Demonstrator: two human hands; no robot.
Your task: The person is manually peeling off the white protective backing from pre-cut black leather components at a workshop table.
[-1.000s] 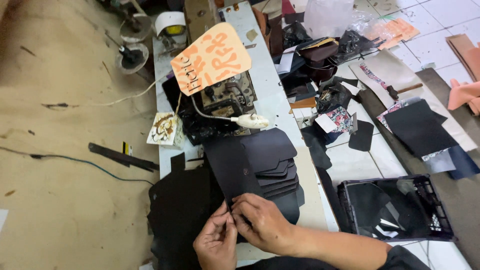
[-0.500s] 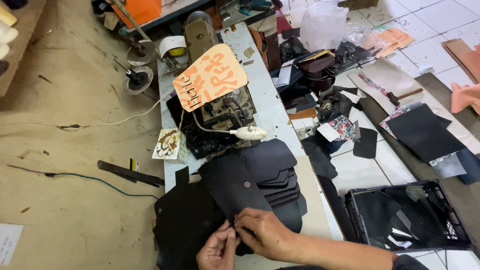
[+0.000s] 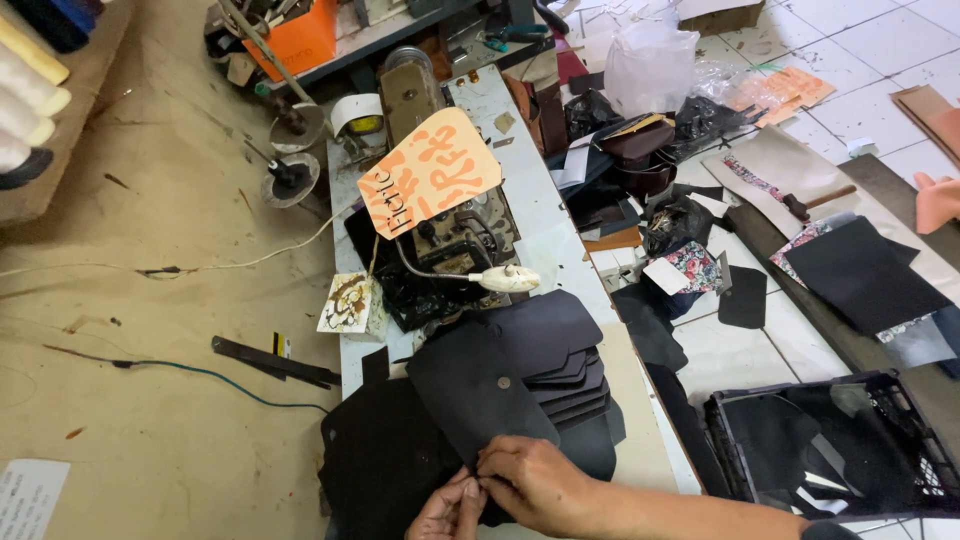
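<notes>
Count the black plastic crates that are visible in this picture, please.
1. The black plastic crate stands on the tiled floor at the lower right, beside the white sewing table, with dark pieces inside. Others may be hidden outside the view.

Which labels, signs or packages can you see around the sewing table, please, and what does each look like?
Orange card sign: rounded, hand-lettered, propped tilted on the sewing machine.
Small picture card: white with brown print, at the table's left edge.
White paper sheet: on the floor, bottom left.
Clear plastic bag: crumpled, on the floor beyond the table.
</notes>
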